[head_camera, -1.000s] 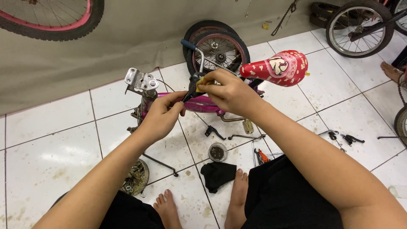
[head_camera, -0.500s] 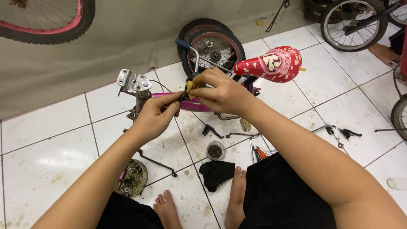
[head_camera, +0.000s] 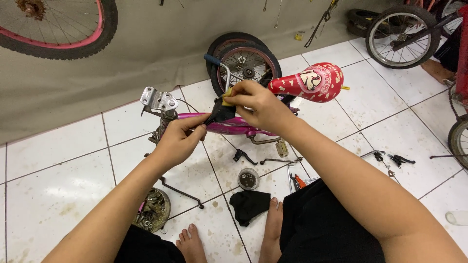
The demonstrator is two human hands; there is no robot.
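My fingers are pinched narrow on both sides: my right hand [head_camera: 258, 104] nips a small yellow pad [head_camera: 227, 97] between thumb and fingertips, pressed onto the top of a black cloth [head_camera: 222, 113], while my left hand [head_camera: 179, 139] grips the lower left corner of that same cloth with thumb against forefinger. The cloth hangs over the pink frame tube [head_camera: 229, 125] of a small bicycle, just right of the grey steering bracket [head_camera: 158, 101] and left of the red spotted saddle [head_camera: 312, 82]. The rear wheel [head_camera: 243, 58] stands beyond my hands, against the grey wall [head_camera: 146, 44].

Near me, under the frame, a pedal [head_camera: 281, 147] hangs and loose black metal parts [head_camera: 245, 157] lie on the white tiles [head_camera: 63, 160]. A small round tin [head_camera: 248, 178] and a second black rag [head_camera: 248, 204] sit close to my bare feet [head_camera: 273, 229]. A dish of small hardware [head_camera: 152, 209] rests by my left knee, with a thin bent rod [head_camera: 180, 191] beside it.

To the left the tiles lie bare out to the wall edge. To the right, small tools [head_camera: 395, 159] are scattered, and another wheel [head_camera: 402, 34] stands far right.
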